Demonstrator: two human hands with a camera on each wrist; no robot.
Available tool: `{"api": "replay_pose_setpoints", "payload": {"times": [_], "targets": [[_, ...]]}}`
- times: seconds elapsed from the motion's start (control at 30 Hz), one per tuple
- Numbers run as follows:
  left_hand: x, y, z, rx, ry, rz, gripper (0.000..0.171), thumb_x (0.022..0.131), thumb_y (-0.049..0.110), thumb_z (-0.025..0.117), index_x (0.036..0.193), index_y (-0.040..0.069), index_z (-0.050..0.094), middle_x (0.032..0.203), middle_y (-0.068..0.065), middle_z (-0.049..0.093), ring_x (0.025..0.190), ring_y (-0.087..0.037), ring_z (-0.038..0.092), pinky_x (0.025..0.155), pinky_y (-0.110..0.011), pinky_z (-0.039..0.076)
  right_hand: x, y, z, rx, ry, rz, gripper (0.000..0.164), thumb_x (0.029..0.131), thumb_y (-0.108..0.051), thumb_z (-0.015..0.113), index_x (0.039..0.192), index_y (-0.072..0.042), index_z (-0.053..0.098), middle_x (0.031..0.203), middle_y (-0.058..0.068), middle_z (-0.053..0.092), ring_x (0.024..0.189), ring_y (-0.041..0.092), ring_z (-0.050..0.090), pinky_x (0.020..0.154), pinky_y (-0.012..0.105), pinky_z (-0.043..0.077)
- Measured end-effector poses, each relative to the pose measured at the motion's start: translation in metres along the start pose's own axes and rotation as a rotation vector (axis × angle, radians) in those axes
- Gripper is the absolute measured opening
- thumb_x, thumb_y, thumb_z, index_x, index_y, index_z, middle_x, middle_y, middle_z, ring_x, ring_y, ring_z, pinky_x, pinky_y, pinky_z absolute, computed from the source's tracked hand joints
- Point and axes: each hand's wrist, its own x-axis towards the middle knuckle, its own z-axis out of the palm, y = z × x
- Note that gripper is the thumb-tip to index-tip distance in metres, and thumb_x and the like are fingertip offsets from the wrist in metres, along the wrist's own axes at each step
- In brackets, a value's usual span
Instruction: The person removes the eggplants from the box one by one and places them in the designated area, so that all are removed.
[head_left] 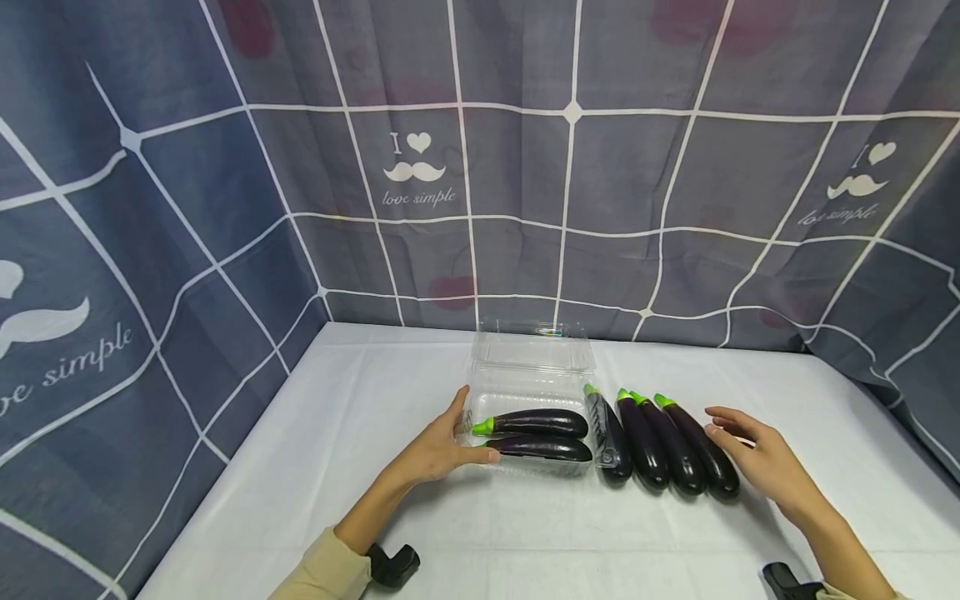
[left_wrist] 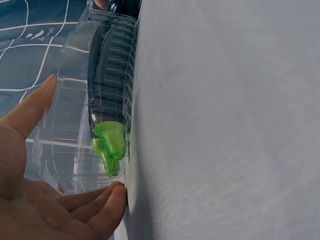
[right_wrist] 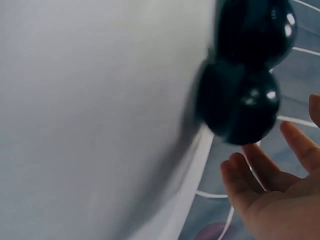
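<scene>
A clear plastic clamshell container [head_left: 536, 379] stands with its lid folded back. Inside lie two dark eggplants, the far one [head_left: 540, 422] and the near one [head_left: 543, 448], green caps to the left. My left hand [head_left: 442, 442] holds the container's left end, thumb at the near rim; the left wrist view shows the fingers low by the tabletop. Several loose eggplants [head_left: 678, 450] lie side by side right of the container, the leftmost partly behind clear plastic. Beside the rightmost eggplant [head_left: 708, 454], my right hand [head_left: 761, 458] has loosely bent fingers and holds nothing; contact is unclear.
A white cloth [head_left: 360, 400] covers the table. Behind it and along both sides hangs a grey-blue checked curtain [head_left: 517, 167] with white lines. Black straps or mounts sit at both wrists, the left one [head_left: 393, 567] near the table surface.
</scene>
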Motion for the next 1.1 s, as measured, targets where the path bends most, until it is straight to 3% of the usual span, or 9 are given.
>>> {"api": "replay_pose_setpoints", "payload": {"times": [0.13, 0.33, 0.53, 0.73, 0.97, 1.1], "targets": [[0.0, 0.001, 0.0, 0.014, 0.001, -0.002, 0.122, 0.075, 0.04, 0.086, 0.159, 0.007, 0.004, 0.156, -0.025, 0.026, 0.144, -0.038, 0.024, 0.11, -0.06, 0.024, 0.004, -0.012, -0.001, 0.009, 0.049, -0.051, 0.048, 0.102, -0.029, 0.058, 0.137, 0.003, 0.053, 0.129, 0.026, 0.057, 0.104, -0.007, 0.046, 0.08, 0.008, 0.038], [0.0, 0.003, 0.001, 0.03, 0.009, -0.011, 0.122, 0.075, 0.04, 0.086, 0.159, 0.008, 0.005, 0.156, -0.024, 0.027, 0.144, -0.038, 0.024, 0.11, -0.061, 0.024, 0.009, -0.038, 0.002, 0.062, 0.041, -0.127, 0.048, 0.098, -0.026, 0.064, 0.136, 0.003, 0.054, 0.131, 0.025, 0.057, 0.109, -0.007, 0.046, 0.085, 0.003, 0.036], [-0.001, 0.002, 0.0, 0.021, 0.011, -0.009, 0.122, 0.075, 0.039, 0.087, 0.159, 0.007, 0.005, 0.157, -0.024, 0.026, 0.144, -0.038, 0.023, 0.11, -0.061, 0.023, 0.014, -0.065, 0.014, 0.113, -0.021, -0.199, 0.044, 0.097, -0.02, 0.065, 0.135, -0.001, 0.056, 0.131, 0.019, 0.057, 0.111, -0.004, 0.051, 0.089, 0.009, 0.041], [-0.001, 0.001, -0.001, 0.014, 0.012, -0.014, 0.122, 0.075, 0.039, 0.087, 0.159, 0.009, 0.005, 0.156, -0.025, 0.028, 0.143, -0.038, 0.025, 0.11, -0.061, 0.024, 0.019, -0.09, 0.031, 0.155, -0.087, -0.242, 0.043, 0.095, -0.016, 0.069, 0.134, -0.004, 0.057, 0.127, 0.014, 0.061, 0.11, 0.014, 0.061, 0.091, 0.026, 0.05], [0.0, 0.001, -0.001, 0.007, 0.004, -0.011, 0.121, 0.076, 0.039, 0.086, 0.159, 0.008, 0.004, 0.155, -0.025, 0.028, 0.143, -0.037, 0.026, 0.11, -0.06, 0.024, 0.024, -0.109, 0.05, 0.239, -0.162, -0.283, 0.042, 0.093, -0.013, 0.07, 0.132, -0.003, 0.059, 0.125, 0.016, 0.062, 0.115, 0.036, 0.059, 0.095, 0.04, 0.048], [-0.001, 0.001, -0.001, 0.003, 0.005, -0.019, 0.121, 0.075, 0.039, 0.086, 0.159, 0.008, 0.004, 0.155, -0.026, 0.028, 0.143, -0.038, 0.026, 0.11, -0.059, 0.024, 0.027, -0.116, 0.06, 0.251, -0.179, -0.326, 0.041, 0.093, -0.012, 0.071, 0.132, -0.003, 0.06, 0.124, 0.013, 0.063, 0.113, 0.029, 0.06, 0.095, 0.044, 0.048]]}}
